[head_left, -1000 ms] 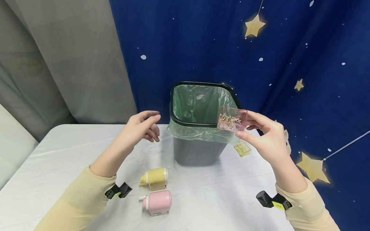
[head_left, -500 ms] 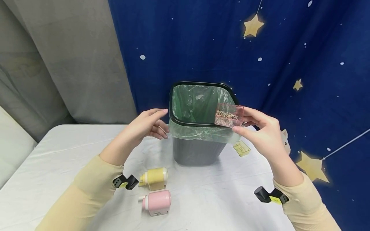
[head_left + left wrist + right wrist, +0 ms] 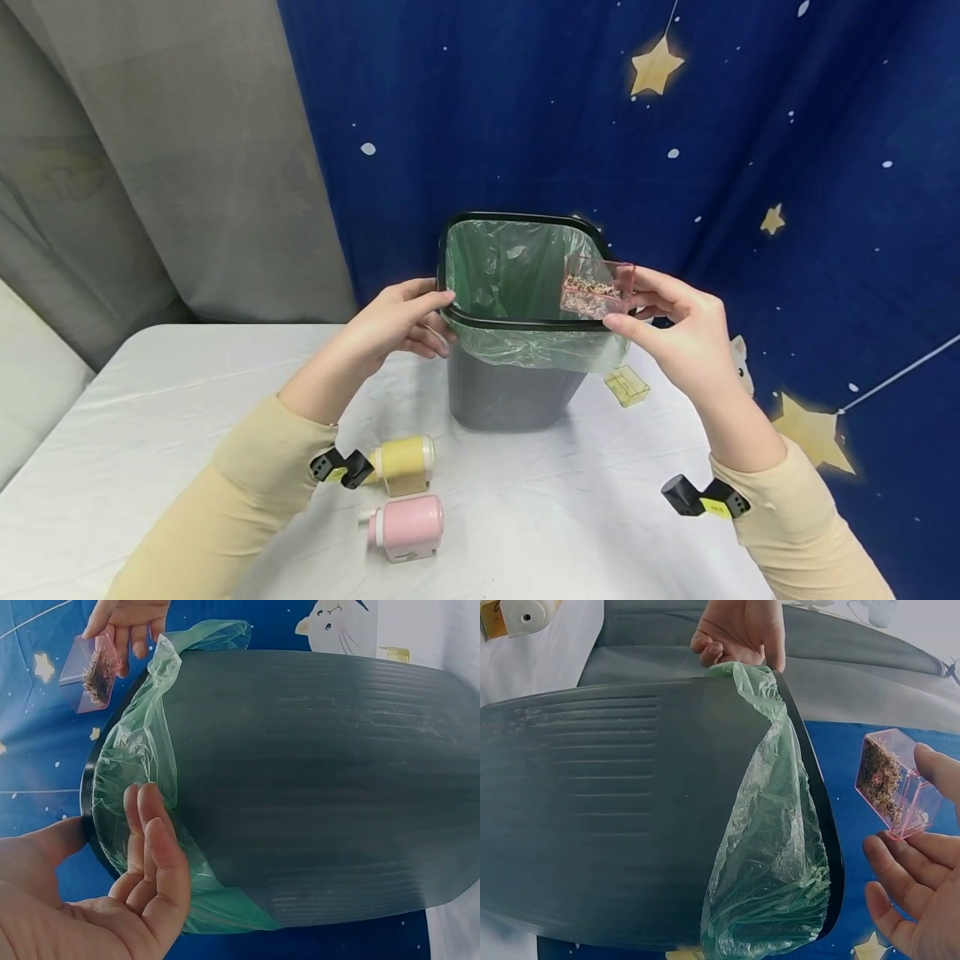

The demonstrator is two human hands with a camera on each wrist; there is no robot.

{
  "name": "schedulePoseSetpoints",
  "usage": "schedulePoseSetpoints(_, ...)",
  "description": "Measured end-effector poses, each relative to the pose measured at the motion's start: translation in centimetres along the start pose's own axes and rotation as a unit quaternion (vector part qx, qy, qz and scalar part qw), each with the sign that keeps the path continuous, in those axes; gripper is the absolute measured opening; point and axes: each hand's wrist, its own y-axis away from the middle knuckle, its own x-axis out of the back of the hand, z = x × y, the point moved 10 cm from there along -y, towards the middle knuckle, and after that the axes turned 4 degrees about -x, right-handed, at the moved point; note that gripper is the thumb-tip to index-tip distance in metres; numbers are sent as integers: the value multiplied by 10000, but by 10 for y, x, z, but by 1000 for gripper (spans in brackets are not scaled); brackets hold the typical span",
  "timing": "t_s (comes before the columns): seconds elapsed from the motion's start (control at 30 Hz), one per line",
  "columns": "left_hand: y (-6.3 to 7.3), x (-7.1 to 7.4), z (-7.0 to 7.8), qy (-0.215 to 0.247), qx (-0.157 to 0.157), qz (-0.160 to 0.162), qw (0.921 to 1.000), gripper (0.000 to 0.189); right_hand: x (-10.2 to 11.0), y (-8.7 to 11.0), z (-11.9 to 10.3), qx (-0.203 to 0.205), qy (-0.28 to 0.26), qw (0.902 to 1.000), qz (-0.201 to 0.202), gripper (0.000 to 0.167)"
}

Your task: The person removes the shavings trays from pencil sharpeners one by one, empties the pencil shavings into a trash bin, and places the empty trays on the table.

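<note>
My right hand (image 3: pixel 678 333) pinches a clear pink shavings box (image 3: pixel 592 293) between thumb and fingers, over the right front part of the bin's mouth. Brown, crumbly shavings (image 3: pixel 877 776) lie inside the box. The grey bin (image 3: pixel 517 396) has a black rim (image 3: pixel 525 322) and a green plastic bag (image 3: pixel 540 346) folded over it. At the left side of the rim is my left hand (image 3: pixel 401 321). Its thumb overlaps the rim, while its loosely bent fingers (image 3: pixel 161 862) lie outside by the folded bag.
A yellow pencil sharpener (image 3: pixel 405 462) and a pink pencil sharpener (image 3: pixel 408 527) lie on the white-covered table (image 3: pixel 540 525) in front of the bin. A clear yellow tray (image 3: pixel 627 386) sits right of the bin. A blue starry curtain (image 3: pixel 480 100) hangs behind.
My left hand has moved right to the bin's rim. My right hand has shifted slightly left and up with the pink box, which now sits farther over the bin's opening.
</note>
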Motion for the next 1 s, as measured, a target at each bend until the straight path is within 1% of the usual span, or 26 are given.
schedulePoseSetpoints(0.13, -2, 0, -1, 117, -9, -14, 9999, 71, 0, -2, 1, -60, 56, 10000, -11, 47)
schedulePoseSetpoints(0.27, -3, -2, -1, 230, -18, -120, 9997, 68, 0, -5, 1, -33, 106, 9999, -46, 47)
schedulePoseSetpoints(0.5, -3, -4, 1, 394, -11, -267, 9989, 64, 1, -11, 3, -58, 454, 9989, -110, 50)
schedulePoseSetpoints(0.6, -2, -5, 1, 469, -37, -314, 9984, 63, 2, -13, 3, -113, 512, 9986, -120, 50)
schedulePoseSetpoints(0.8, -3, -7, 0, 682, -14, -361, 9970, 66, 4, -16, 5, -182, 640, 9977, -103, 50)
schedulePoseSetpoints(1.0, -3, -8, 0, 885, 58, -375, 9954, 68, 4, -21, 2, -97, 625, 9979, -104, 51)
